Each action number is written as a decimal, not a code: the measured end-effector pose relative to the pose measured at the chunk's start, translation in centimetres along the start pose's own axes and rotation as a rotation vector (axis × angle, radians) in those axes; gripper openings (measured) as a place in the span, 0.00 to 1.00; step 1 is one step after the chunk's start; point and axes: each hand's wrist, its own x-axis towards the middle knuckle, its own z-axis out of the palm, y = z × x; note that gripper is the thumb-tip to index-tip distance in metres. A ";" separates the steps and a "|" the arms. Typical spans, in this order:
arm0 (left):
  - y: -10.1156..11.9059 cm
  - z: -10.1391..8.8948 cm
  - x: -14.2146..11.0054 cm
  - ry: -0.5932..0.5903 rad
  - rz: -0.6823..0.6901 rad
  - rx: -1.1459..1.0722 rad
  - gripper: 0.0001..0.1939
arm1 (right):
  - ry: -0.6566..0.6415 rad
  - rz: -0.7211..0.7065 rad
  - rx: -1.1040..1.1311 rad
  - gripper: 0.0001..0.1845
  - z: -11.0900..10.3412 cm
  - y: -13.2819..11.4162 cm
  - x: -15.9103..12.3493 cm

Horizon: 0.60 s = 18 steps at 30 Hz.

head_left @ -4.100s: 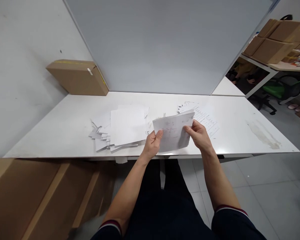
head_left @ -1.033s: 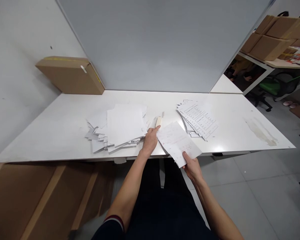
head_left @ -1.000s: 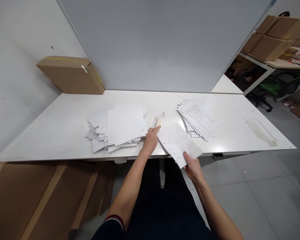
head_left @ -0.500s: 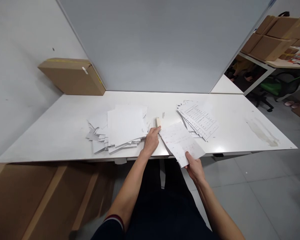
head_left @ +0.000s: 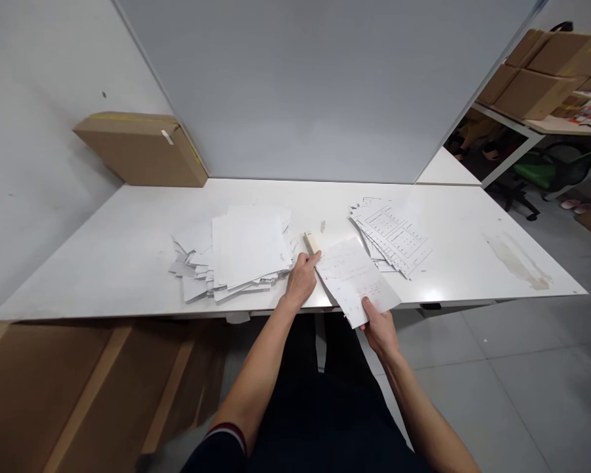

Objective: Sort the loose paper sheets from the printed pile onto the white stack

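Note:
My left hand (head_left: 302,279) is closed round the near part of a small cream-coloured stapler (head_left: 310,242), its index finger pointing along towards a paper corner. In my right hand (head_left: 380,327) are paper sheets (head_left: 357,272) with handwriting and red marks, pinched at the near edge with the thumb on top. The upper left corner of these sheets meets the stapler by my left fingertips; whether it lies inside the jaws is hidden. Left of my left hand sits an untidy stack of blank-looking paper (head_left: 249,246). Beyond the held sheets lies a fanned pile of printed sheets (head_left: 394,233).
The white table (head_left: 465,243) has a grey smear at its right. A cardboard box (head_left: 138,154) leans at the back left, beside a tall grey panel (head_left: 305,85). Large cartons (head_left: 93,401) stand below the left front edge. More boxes (head_left: 536,92) rest on another desk.
The far end of the stapler has swung slightly left, and my left hand has shifted a little right. My right hand and its sheets have moved slightly left.

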 end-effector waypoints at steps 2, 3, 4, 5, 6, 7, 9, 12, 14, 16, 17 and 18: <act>0.1 0.0 0.0 -0.014 -0.010 0.029 0.26 | -0.001 -0.001 0.002 0.18 0.0 -0.1 -0.1; 0.1 0.0 0.0 -0.022 -0.014 0.045 0.27 | 0.000 0.004 0.002 0.18 0.0 -0.1 -0.2; 0.2 0.0 0.0 -0.029 -0.019 0.061 0.27 | 0.000 0.010 0.001 0.18 0.0 -0.2 -0.3; 0.3 0.0 0.0 -0.036 -0.022 0.078 0.27 | -0.008 0.017 0.002 0.18 0.0 -0.3 -0.4; 0.3 0.0 0.0 -0.042 -0.023 0.093 0.28 | -0.023 0.022 0.004 0.18 0.0 -0.4 -0.5; 0.4 0.0 0.0 -0.045 -0.024 0.107 0.28 | -0.042 0.023 0.010 0.19 0.0 -0.5 -0.6; 0.4 0.0 0.0 -0.040 -0.022 0.126 0.27 | -0.078 0.010 0.021 0.18 -0.1 -0.4 -0.7; 0.3 0.2 -0.2 -0.014 -0.013 0.139 0.27 | -0.106 -0.014 -0.004 0.18 -0.4 -0.4 -0.6; 0.2 0.3 -0.3 0.000 -0.002 0.144 0.28 | -0.072 -0.040 -0.070 0.19 -0.9 -0.8 -0.5; 0.1 0.3 -0.4 0.012 0.006 0.150 0.29 | 0.057 -0.132 -0.153 0.20 -1.5 -1.5 -0.6; 0.1 0.4 -0.4 0.018 0.010 0.153 0.29 | 0.146 -0.204 -0.175 0.21 -1.6 -2.1 -0.7; 0.1 0.4 -0.4 0.022 0.011 0.156 0.29 | 0.225 -0.279 -0.175 0.21 -1.6 -2.7 -0.9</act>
